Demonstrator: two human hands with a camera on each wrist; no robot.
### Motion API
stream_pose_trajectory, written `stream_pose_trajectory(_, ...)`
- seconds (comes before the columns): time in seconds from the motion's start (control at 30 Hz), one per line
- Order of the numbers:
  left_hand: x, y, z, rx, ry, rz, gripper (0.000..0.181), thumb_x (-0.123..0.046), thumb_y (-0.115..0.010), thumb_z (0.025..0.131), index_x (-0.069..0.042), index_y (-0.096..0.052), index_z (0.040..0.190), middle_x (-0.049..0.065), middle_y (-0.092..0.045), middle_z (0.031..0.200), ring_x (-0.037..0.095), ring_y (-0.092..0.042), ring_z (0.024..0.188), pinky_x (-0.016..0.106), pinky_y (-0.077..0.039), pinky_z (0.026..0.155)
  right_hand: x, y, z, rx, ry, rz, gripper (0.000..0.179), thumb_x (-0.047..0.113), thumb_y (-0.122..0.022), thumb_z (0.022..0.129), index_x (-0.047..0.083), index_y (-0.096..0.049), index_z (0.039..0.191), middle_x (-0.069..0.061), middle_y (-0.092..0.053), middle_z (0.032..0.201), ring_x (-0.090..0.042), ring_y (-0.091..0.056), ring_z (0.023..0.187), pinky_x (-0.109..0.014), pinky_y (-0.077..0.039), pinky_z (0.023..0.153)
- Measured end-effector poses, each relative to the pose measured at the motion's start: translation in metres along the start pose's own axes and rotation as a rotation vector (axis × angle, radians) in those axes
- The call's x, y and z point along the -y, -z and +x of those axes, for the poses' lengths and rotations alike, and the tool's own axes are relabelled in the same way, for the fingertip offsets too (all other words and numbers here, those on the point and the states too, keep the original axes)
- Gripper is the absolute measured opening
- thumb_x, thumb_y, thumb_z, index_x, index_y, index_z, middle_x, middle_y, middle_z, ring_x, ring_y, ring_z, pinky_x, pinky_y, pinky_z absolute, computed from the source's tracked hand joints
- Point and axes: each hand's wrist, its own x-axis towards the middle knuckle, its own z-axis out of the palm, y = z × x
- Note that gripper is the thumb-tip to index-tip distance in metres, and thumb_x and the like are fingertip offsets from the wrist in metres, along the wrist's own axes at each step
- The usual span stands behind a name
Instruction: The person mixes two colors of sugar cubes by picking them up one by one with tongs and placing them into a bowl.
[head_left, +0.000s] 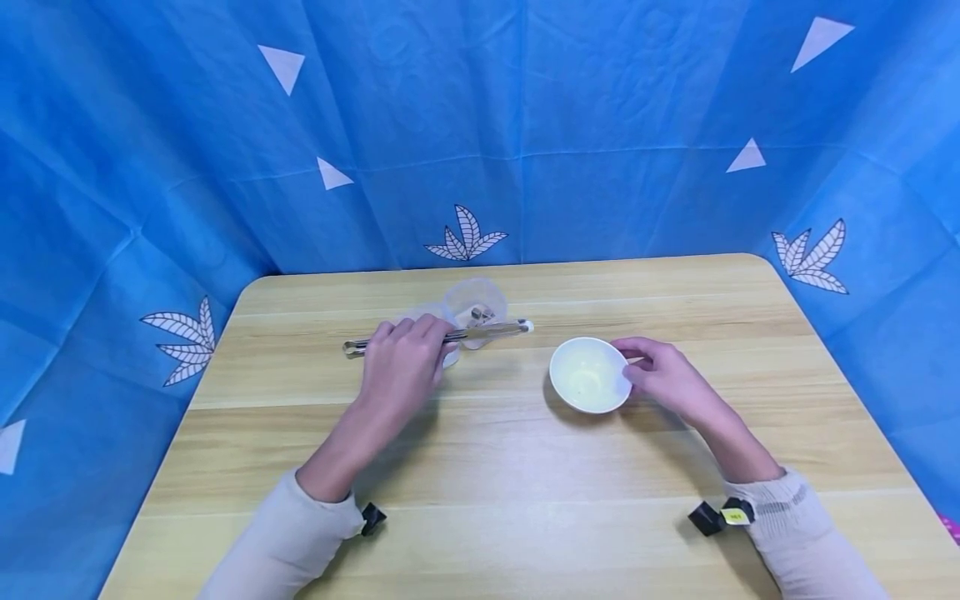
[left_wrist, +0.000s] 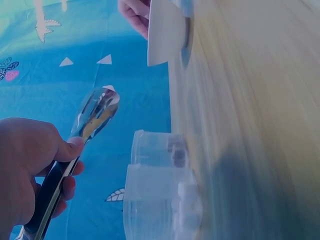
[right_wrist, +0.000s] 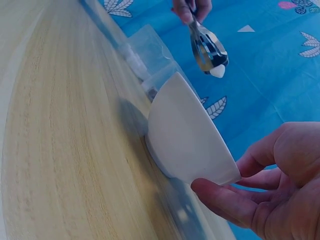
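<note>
My left hand (head_left: 405, 354) grips a pair of metal tongs (head_left: 491, 331) with dark handles, held above two clear plastic cups. A small white piece (right_wrist: 218, 71) is pinched at the tongs' tip, which points toward the bowl. White pieces (left_wrist: 188, 205) lie in the nearer cup (left_wrist: 150, 200), partly hidden by the left hand in the head view. Dark bits sit in the other cup (head_left: 474, 293). The white bowl (head_left: 590, 375) stands upright on the table, to the right of the cups. At its right side my right hand (head_left: 663, 375) holds it by the rim, fingers and thumb against it.
The wooden table (head_left: 495, 517) reaches back to a blue patterned curtain (head_left: 600, 108), which also hangs at both sides. Black devices are strapped at both wrists, the right one (head_left: 720, 517) bearing a yellow label.
</note>
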Motion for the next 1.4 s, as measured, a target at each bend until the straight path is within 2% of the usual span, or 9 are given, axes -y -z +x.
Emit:
stream_pose_trajectory(0.27, -0.010, -0.006, 0.003, 0.012, -0.024, 0.001, 0.020, -0.029, -0.075, 0.096, -0.013, -0.076, 0.108, 0.003, -0.080, 0.104, 0.027, -0.076, 0.087, 0.037, -0.051, 0.070, 0.001, -0.001, 0.001, -0.003, 0.000, -0.010, 0.047, 0.003, -0.056, 0.099, -0.006, -0.053, 0.144, -0.029, -0.062, 0.139, -0.037, -0.070, 0.115, -0.033, -0.062, 0.078)
stream_pose_trajectory(0.67, -0.027, -0.015, 0.005, 0.005, -0.075, -0.008, 0.020, -0.029, -0.074, 0.096, -0.014, -0.077, 0.108, 0.002, -0.080, 0.103, 0.025, -0.077, 0.087, 0.036, -0.051, 0.064, 0.000, -0.002, 0.000, -0.006, -0.001, -0.017, 0.046, 0.004, -0.058, 0.099, -0.006, -0.053, 0.144, -0.029, -0.062, 0.139, -0.038, -0.070, 0.116, -0.032, -0.061, 0.078)
stream_pose_trajectory(0.8, -0.033, -0.018, 0.005, 0.006, -0.087, -0.011, 0.021, -0.029, -0.074, 0.096, -0.017, -0.077, 0.113, 0.000, -0.079, 0.106, 0.024, -0.077, 0.089, 0.035, -0.050, 0.066, 0.000, -0.001, -0.001, -0.005, 0.001, -0.015, 0.046, 0.004, -0.057, 0.099, -0.006, -0.053, 0.144, -0.029, -0.062, 0.140, -0.038, -0.070, 0.117, -0.031, -0.061, 0.079)
stream_pose_trajectory(1.03, -0.041, -0.022, 0.003, 0.014, -0.119, -0.005, 0.017, -0.031, -0.073, 0.097, -0.016, -0.076, 0.106, 0.000, -0.079, 0.106, 0.024, -0.077, 0.090, 0.037, -0.054, 0.072, 0.002, -0.001, 0.000, -0.003, -0.003, -0.031, 0.047, 0.005, -0.058, 0.099, -0.005, -0.053, 0.144, -0.028, -0.063, 0.138, -0.033, -0.071, 0.112, -0.031, -0.061, 0.077)
stream_pose_trajectory(1.4, -0.044, -0.023, 0.004, 0.032, -0.125, -0.004, 0.018, -0.031, -0.073, 0.097, -0.016, -0.076, 0.106, 0.001, -0.079, 0.106, 0.024, -0.076, 0.088, 0.040, -0.058, 0.078, 0.003, -0.001, -0.002, -0.011, 0.000, -0.043, 0.046, 0.004, -0.057, 0.098, -0.005, -0.054, 0.144, -0.028, -0.064, 0.137, -0.033, -0.071, 0.110, -0.031, -0.061, 0.076)
